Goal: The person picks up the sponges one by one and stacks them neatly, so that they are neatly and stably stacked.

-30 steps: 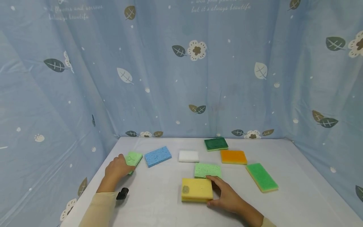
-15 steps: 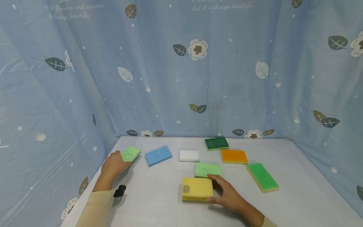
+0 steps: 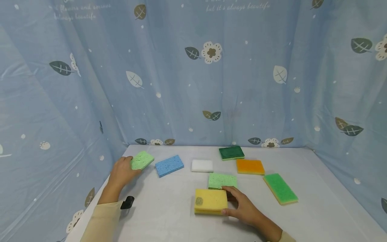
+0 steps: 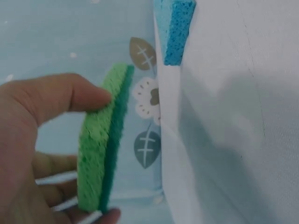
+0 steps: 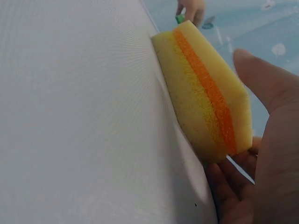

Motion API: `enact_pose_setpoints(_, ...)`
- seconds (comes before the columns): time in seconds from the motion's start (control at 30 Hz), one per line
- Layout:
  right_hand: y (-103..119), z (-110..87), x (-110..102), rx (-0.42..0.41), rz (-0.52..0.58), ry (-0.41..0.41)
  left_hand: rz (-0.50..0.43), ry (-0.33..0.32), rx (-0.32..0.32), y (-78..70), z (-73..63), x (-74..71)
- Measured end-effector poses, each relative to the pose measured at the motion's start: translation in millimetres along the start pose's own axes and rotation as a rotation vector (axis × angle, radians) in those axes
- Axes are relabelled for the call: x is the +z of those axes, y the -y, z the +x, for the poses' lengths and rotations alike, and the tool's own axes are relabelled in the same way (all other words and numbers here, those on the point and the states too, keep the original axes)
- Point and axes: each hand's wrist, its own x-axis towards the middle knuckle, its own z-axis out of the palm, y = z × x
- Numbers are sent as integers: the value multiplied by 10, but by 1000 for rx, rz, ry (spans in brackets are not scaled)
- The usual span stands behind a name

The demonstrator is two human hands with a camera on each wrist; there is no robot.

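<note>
My left hand [image 3: 122,172] pinches a green sponge [image 3: 141,160] with a darker green scouring layer, held tilted above the table's left side. In the left wrist view the thumb [image 4: 88,95] presses its pale face while fingers support the other edge. At the table's middle front, my right hand [image 3: 242,207] holds the right end of a stack of yellow sponges [image 3: 211,200], thumb in front and fingers behind. The right wrist view shows an orange layer [image 5: 205,88] within the stack. A light green sponge [image 3: 222,180] lies just behind the stack.
Left of centre lies a blue sponge [image 3: 169,165], with a white sponge [image 3: 202,165] to its right. Farther right are dark green [image 3: 231,153], orange [image 3: 250,166] and bright green [image 3: 280,188] sponges. A patterned blue curtain [image 3: 169,84] borders the white table [image 3: 163,215].
My left hand has lifted the green sponge, moving slightly left and away from me, and turned it. The right hand stays at the yellow stack. The head view has shifted slightly.
</note>
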Motion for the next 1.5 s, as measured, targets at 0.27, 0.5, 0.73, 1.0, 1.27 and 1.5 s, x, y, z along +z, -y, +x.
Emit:
enact_pose_setpoints(0.27, -19, -2, -1, -5, -22, -5, -112, 116, 54, -36, 64, 92)
enact_pose_setpoints(0.5, -15, 4, 3, 9, -33, 1, -164, 178, 55, -73, 47, 113)
enact_pose_setpoints(0.73, -1, 3, 6, 14, -61, -14, -188, 218, 100, -170, 32, 150)
enact_pose_setpoints(1.0, -19, -1, 10, 32, -98, -25, -180, 207, 179, -261, 5, 208)
enact_pose_setpoints(1.27, -11, 1, 10, 27, -91, -28, -183, 192, 210, -424, -36, 168)
enact_pose_setpoints(1.5, -5, 1, 9, 12, -99, -34, -208, 183, 298, -623, -85, 120)
